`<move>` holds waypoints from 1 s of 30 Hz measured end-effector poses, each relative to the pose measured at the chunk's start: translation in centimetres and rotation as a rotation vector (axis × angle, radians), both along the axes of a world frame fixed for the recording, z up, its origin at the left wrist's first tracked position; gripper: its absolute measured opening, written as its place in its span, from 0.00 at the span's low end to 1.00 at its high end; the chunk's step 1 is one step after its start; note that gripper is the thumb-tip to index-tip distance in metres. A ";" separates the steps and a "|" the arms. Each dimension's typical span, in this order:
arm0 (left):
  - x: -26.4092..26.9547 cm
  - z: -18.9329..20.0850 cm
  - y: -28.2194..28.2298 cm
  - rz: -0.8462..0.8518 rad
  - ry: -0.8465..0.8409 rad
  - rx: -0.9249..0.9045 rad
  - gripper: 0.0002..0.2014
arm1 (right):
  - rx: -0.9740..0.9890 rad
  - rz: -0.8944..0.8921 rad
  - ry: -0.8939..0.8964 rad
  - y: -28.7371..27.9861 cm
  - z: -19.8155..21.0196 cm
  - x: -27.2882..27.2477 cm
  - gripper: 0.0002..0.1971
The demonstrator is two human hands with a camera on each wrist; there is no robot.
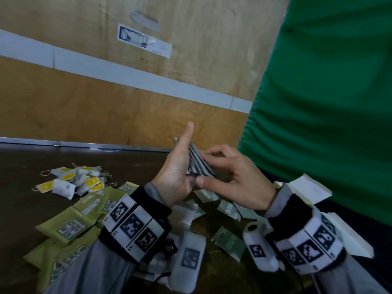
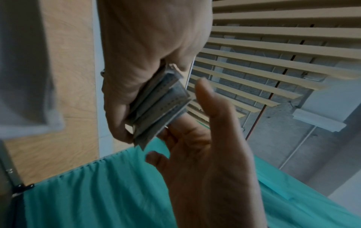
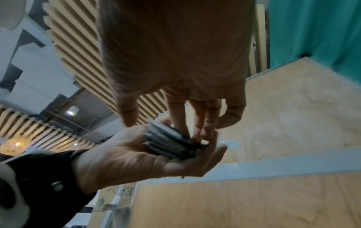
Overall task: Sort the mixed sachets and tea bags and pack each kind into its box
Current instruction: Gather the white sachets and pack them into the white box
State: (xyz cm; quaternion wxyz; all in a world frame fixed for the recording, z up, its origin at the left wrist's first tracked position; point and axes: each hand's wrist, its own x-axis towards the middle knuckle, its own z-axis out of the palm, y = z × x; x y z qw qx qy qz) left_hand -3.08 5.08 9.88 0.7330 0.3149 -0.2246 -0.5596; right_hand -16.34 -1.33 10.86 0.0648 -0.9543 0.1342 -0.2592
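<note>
Left hand (image 1: 177,172): we see it raised above the counter, palm turned to the right, thumb pointing up, a stack of grey sachets (image 1: 199,164) cupped against its fingers.
Right hand (image 1: 235,177): our fingertips and thumb pinch the same stack from the right side, fingers bent.
Stack: held edge-on between both hands, off the counter (image 1: 25,166); in the right wrist view the sachets fan out across the left palm.
Grey sachets loose (image 1: 228,244): we see several lying flat under and before our hands, toward the near edge.
Green sachets (image 1: 72,225): overlapping heap near the near left corner.
Tea bags (image 1: 72,181): pile with yellow tags, behind the green heap, toward the far left.
White box (image 1: 307,189): open, at the right edge by the green curtain (image 1: 328,102).
</note>
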 end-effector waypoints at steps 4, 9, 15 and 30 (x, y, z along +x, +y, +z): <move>-0.5 -0.1 -0.1 -0.035 -0.149 0.022 0.28 | -0.120 -0.047 0.040 -0.9 1.1 -0.3 0.50; -2.0 -0.1 0.8 -0.222 -0.366 -0.023 0.21 | 0.091 0.107 0.002 -1.5 1.2 0.3 0.44; -2.5 0.6 1.8 -0.159 -0.473 -0.023 0.13 | 0.003 0.026 -0.034 -1.1 0.6 -0.7 0.56; 0.2 2.6 4.4 -0.354 -1.435 0.056 0.33 | 0.204 0.114 -0.612 0.6 -3.1 -3.9 0.16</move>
